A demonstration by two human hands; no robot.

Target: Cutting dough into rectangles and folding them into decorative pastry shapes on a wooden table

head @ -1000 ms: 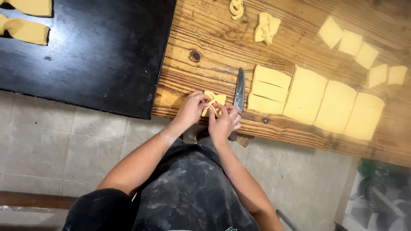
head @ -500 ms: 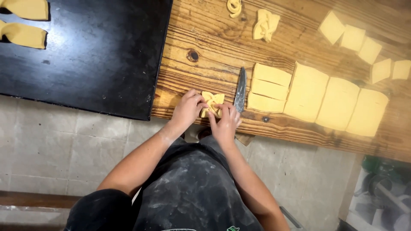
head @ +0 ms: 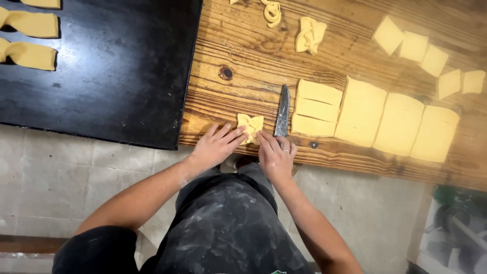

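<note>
Pinching a small folded piece of yellow dough (head: 250, 125) between them, both hands are working at the near edge of the wooden table (head: 243, 56). The left hand (head: 214, 148) is lying with fingers spread and extended, its fingertips touching the dough's left side; the right hand (head: 275, 155) is pressing its fingertips against the lower right corner. The dough piece is pale yellow, roughly square, with creased folds gathering toward its middle like a bow.

Just beside the right hand, a knife (head: 282, 112) is lying with its blade pointing away from the person. Right of the knife, three narrow dough strips (head: 315, 108) are sitting stacked side by side, and beyond them four larger dough rectangles (head: 398, 122) are lying in a row, edges touching. Further back, five small dough squares (head: 435, 60) are trailing toward the table's right end. Near the far edge, one twisted piece (head: 309, 34) and one thin curled scrap (head: 272, 11) are resting apart from each other.

To the left, a black tray (head: 111, 76) is overlapping the table, carrying two fully visible twisted dough pieces (head: 31, 39) at its far left corner, with a third partly cut off at the top. A dark, flour-dusted apron (head: 228, 223) is covering the person's front.
</note>
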